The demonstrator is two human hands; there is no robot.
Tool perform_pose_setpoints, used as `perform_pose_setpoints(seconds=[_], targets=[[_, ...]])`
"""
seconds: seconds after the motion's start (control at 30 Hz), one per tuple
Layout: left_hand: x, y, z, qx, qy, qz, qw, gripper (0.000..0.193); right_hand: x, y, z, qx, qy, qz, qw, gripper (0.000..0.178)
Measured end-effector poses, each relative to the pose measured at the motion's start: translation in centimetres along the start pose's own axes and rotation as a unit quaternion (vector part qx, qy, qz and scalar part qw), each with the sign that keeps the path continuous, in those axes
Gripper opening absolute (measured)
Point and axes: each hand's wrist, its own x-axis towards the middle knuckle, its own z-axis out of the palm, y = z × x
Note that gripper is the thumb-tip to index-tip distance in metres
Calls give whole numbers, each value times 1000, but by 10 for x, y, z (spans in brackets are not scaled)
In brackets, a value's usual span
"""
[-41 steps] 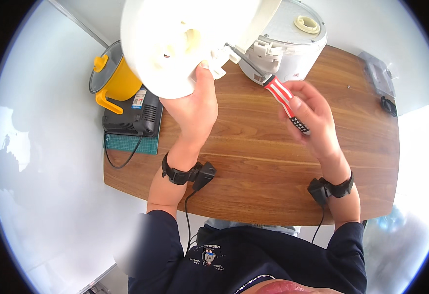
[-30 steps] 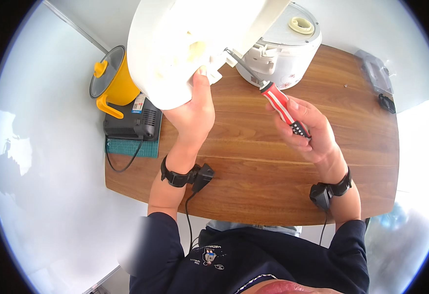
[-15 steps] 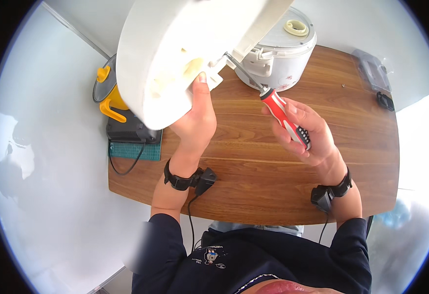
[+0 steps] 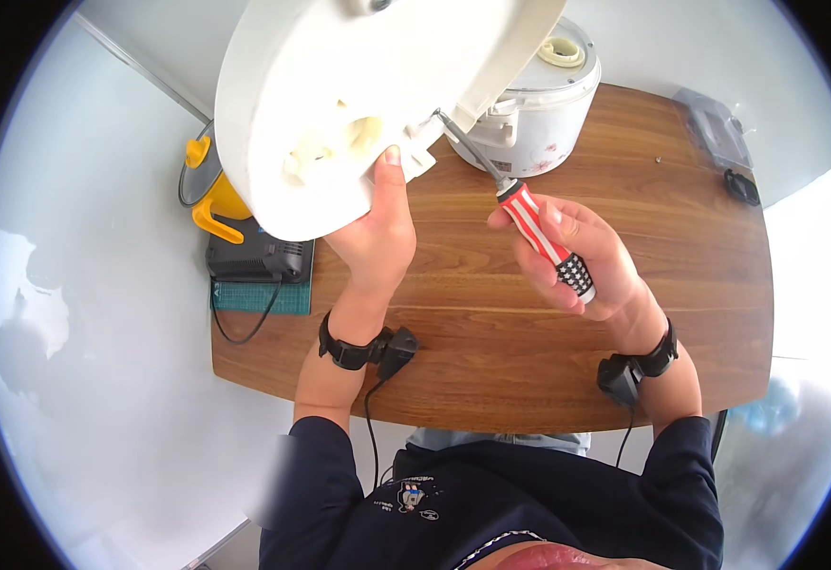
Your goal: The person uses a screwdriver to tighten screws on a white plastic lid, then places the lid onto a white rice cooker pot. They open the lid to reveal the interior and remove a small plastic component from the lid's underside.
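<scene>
My left hand [image 4: 377, 223] grips the rim of a large white plastic lid [image 4: 245, 142], tilted up so that its hollow inner side faces me. The thumb presses near a small notched tab, and the other fingers are hidden behind the shell. In my right hand [image 4: 582, 252] is a screwdriver [image 4: 534, 220] with a red, white and black star-patterned handle. Its metal shaft slants up to the left, and the tip meets the inside of the lid beside the tab. Whether a screw sits there is too small to tell.
Behind the lid stands a white rice cooker [image 4: 548, 123] with a floral print. At the left, a yellow-handled pot [image 4: 216, 204] sits on a black base over a green cutting mat [image 4: 287, 296]. A clear plastic package [image 4: 715, 128] and a small black object [image 4: 741, 187] lie far right on the wooden table [image 4: 491, 351].
The screwdriver handle has turned in my right hand, showing more stripes and stars. The lid has shifted slightly left and up, and its inside shows more clearly.
</scene>
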Motion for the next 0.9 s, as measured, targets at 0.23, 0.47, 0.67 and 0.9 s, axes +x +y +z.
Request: perform_pose_setpoints(seconds=[0.23,0.47,0.67,0.9], targets=[[-8,3,5,1,-13,-31,999,55,2,2,8,-400,136,-118,899,48],[-7,-7,10,28,12,19,999,46,-4,-13,7,-34,45,17,998,48],[-7,11,13,-51,17,-94,994,45,-11,-29,10,-186,59,24,980,48],[1,7,9,-15,49,-47,998,45,-28,-20,43,-55,20,73,996,34]])
